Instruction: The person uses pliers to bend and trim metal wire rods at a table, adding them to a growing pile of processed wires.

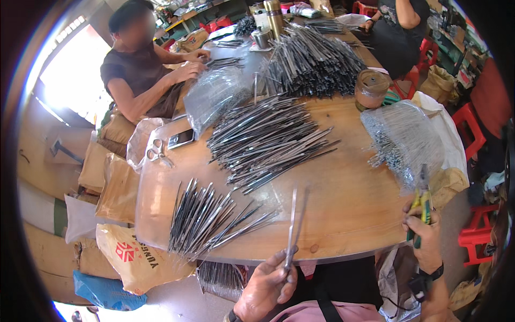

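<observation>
Near the table's front edge, my left hand (pixel 265 287) pinches the lower end of a thin, flat metal strip (pixel 292 222), which stands nearly upright above the wood. My right hand (pixel 425 233) is closed round a pair of pliers (pixel 424 198) with yellow and green handles, its jaws pointing up beside the table's right edge. Left of the strip lies a loose fan of similar metal strips (pixel 201 217). Beyond it, a larger pile of dark strips (pixel 268 142) spreads over the middle of the table.
A tall heap of strips (pixel 316 61) rises at the back, near a glass jar (pixel 371 88). Clear plastic bags (pixel 402 137) of thin parts lie at right. Scissors (pixel 159 153) and a phone (pixel 181 139) sit at left. Another person (pixel 142 70) works across the table; red stools (pixel 475 233) stand right.
</observation>
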A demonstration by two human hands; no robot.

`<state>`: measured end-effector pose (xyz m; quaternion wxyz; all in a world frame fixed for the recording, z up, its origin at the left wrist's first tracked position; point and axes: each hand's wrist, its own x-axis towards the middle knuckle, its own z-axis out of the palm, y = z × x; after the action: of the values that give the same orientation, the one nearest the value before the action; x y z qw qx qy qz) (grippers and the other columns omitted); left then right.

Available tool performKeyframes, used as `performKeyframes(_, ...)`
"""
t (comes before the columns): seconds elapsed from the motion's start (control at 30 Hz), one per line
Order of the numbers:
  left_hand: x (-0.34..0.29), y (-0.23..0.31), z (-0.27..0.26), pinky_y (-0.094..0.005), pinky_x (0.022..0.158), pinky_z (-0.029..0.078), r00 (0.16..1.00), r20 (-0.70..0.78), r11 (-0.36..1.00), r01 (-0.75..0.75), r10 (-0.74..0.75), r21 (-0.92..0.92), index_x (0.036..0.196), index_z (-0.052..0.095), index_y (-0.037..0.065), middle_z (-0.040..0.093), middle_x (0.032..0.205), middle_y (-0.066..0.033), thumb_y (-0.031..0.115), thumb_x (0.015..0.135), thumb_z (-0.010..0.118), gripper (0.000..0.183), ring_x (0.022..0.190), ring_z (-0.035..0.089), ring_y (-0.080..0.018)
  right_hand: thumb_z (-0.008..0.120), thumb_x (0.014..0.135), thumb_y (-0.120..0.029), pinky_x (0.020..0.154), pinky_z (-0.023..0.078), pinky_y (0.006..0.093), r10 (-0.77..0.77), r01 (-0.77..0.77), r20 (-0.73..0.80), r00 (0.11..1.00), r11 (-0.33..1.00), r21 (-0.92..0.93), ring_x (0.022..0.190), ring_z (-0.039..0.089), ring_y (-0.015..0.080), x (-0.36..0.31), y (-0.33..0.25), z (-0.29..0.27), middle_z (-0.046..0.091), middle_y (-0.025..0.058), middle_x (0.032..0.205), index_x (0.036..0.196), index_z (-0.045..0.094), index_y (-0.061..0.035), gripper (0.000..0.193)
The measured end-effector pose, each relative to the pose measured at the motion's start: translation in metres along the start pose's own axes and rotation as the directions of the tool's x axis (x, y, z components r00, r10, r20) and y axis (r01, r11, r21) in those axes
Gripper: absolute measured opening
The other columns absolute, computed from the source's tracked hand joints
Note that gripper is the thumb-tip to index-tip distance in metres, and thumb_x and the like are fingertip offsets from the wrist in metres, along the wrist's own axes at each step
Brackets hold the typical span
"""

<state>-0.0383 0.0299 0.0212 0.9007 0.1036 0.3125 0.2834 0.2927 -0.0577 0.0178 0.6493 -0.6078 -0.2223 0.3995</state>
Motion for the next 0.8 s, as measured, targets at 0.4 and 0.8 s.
performKeyframes(0.4,0.015,-0.007,0.029,-0.0307,0.036,0.037,0.981,0.174,0.991,0.101,-0.086,-0.083,0.11,0.051,0.002,0.056,0.071,-0.0169,0.005,0.077,0.071,0.038,0.052,0.051,-0.0241,0.072,0.075,-0.014,0.062,0.042,0.0308,0.189,-0.317,0.311,0.931,0.842,0.436,0.075,0.052,0.0184,-0.034,0.02,0.032,0.052,0.0098,0.1,0.078,0.055,-0.0045,0.02)
performKeyframes(0.8,0.019,-0.034,0.0,-0.0226,0.042,0.038,0.972,-0.169,0.864,-0.059,0.165,0.499,0.095,0.06,-0.003,0.064,0.071,-0.0156,0.001,0.084,0.065,0.013,0.047,0.053,-0.0154,0.074,0.076,-0.013,0.061,0.042,0.0263,0.169,-0.266,0.26,0.951,0.876,0.401,0.077,0.048,0.0146,-0.011,0.0,0.025,0.046,0.0068,0.1,0.086,0.053,-0.0066,0.024)
